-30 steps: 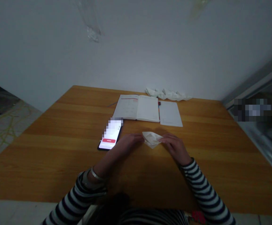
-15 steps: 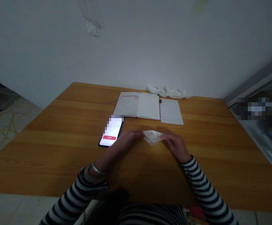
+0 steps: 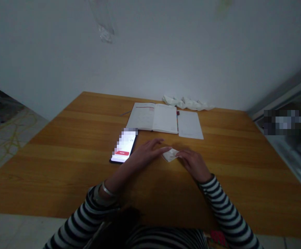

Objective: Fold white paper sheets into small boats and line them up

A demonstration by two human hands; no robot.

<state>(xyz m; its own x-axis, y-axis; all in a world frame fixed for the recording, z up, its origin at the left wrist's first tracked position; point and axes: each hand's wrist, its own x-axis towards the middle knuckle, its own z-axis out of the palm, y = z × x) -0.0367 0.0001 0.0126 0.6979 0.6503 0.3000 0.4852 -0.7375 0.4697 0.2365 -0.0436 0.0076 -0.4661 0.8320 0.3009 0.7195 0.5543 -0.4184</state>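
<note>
A small folded white tissue lies on the table between my two hands. My left hand reaches in from the left with its fingers stretched and apart. Its thumb touches the upper left edge of the tissue, and the other fingers stay off it. From the other side, my right hand pinches the tissue's right corner between thumb and fingertips. A lit phone rests just left of my left hand.
An open notebook lies beyond my hands on the wooden table, with a loose white sheet to its right. Behind them, several crumpled white tissues sit in a row by the wall.
My left hand has let go of the tissue's left corner and spread its fingers, its thumb moving right over the tissue. The tissue looks smaller and more folded. My right hand keeps its corner.
</note>
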